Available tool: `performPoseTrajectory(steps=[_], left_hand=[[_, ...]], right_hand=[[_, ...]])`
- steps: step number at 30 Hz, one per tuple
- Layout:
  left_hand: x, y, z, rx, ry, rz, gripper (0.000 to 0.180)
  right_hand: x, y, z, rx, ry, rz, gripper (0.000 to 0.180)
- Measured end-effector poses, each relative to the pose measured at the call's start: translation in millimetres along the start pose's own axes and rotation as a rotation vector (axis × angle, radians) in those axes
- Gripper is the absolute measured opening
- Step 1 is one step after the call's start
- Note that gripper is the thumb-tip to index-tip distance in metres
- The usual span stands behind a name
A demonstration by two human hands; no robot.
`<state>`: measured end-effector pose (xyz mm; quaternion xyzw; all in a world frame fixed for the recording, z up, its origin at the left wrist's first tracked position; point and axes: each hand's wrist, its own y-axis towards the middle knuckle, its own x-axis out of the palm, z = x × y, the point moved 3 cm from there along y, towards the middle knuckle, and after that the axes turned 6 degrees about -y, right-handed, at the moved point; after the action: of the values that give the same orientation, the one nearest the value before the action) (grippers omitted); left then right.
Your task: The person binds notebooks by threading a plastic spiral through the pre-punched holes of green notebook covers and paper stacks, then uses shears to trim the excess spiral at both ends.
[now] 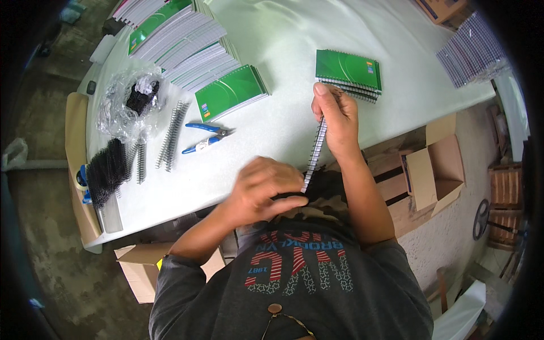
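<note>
You hold the black wire spiral binding strip [315, 153] edge-on above the white bench [272, 130] edge, its long axis running away from you: right hand [338, 122] fingers clamp its far end, left hand [263, 190] fingers pinch the near end.

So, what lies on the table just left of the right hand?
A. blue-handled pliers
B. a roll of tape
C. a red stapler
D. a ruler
A: blue-handled pliers lie on the white table, between the wire spirals and the right hand.
</note>
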<state>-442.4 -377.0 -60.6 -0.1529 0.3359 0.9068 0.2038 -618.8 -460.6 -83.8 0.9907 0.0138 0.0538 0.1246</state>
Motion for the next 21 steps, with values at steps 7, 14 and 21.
performPoseTrajectory(steps=[7,14,21], left_hand=[[-71.4,-60.7,-58.7,-0.496,1.249,-0.009,0.036],[-34.8,-59.6,-41.7,-0.65,0.468,0.194,0.035],[14.5,-41.0,-13.6,-1.082,-1.581,0.236,0.042]], right_hand=[[8.0,26.3,13.5,0.088,-0.352,-0.445,0.072],[38.7,16.9,40.8,0.148,-0.327,-0.669,0.071],[45.1,14.0,50.1,0.183,-0.464,-0.757,0.071]])
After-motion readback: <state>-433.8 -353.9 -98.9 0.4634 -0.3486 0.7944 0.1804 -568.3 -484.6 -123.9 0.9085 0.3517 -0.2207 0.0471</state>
